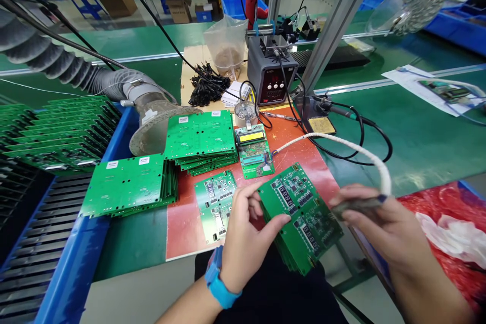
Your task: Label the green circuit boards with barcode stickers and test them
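Currently, a stack of green circuit boards (299, 212) lies tilted between the left hand (246, 233), gripping it with thumb on top, and the right hand (383, 223), whose fingers close around a dark tool (359, 206) on a white cable (341, 143). Both forearms angle inward. The left hand partly hides a loose board (218, 193) on the bench (379, 124); beyond are a display board (253, 149), board piles (199, 134) and a soldering station (271, 77).

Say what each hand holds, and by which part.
Left hand: stacked circuit boards, by their left edge, thumb on top. Right hand: dark device on the white cable, along its body.
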The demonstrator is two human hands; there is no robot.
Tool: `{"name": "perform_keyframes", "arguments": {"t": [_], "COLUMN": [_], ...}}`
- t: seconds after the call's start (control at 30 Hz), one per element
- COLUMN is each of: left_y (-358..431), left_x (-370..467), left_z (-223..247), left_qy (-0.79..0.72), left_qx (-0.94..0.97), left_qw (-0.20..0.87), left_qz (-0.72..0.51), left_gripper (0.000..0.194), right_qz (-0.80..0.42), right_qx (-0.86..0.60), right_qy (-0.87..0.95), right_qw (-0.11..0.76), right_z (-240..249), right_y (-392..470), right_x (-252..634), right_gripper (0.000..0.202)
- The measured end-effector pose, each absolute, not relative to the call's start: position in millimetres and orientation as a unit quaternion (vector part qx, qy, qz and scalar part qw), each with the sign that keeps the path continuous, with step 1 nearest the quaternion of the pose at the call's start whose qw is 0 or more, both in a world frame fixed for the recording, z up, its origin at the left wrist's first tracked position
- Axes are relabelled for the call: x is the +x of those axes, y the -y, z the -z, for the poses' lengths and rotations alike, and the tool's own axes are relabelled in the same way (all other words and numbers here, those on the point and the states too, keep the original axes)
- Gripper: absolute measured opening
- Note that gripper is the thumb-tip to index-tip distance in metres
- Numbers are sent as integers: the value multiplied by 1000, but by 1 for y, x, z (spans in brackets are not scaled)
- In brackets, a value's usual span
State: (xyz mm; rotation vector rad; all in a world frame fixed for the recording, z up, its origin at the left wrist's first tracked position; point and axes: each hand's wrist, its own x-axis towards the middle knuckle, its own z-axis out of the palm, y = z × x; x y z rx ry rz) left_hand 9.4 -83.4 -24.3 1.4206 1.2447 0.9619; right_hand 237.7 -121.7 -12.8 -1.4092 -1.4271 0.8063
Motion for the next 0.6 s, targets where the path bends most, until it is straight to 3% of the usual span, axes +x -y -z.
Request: {"name": "perform_keyframes", "arguments": {"t": [0.1, 0.27, 0.6], "left_y": [98, 97, 68], "left_x": [3, -34, -89], "left_z": [28, 35, 78], "left_qy": [-501, -570, -645], "left_qx": [430, 226, 274], "left_qw": [574, 534, 471], "left_qz": [-485, -582, -536], "left_gripper": [41, 44, 58], "right_qz": [-352, -340, -329], "right_qx": [-577, -594, -595], "right_qy": [498, 509, 572], "right_qw": [544, 521, 460], "right_z": [14, 19, 27], "right_y": [107, 83, 75], "right_x": [232, 213, 202], "right_gripper": [25, 29, 31]}}
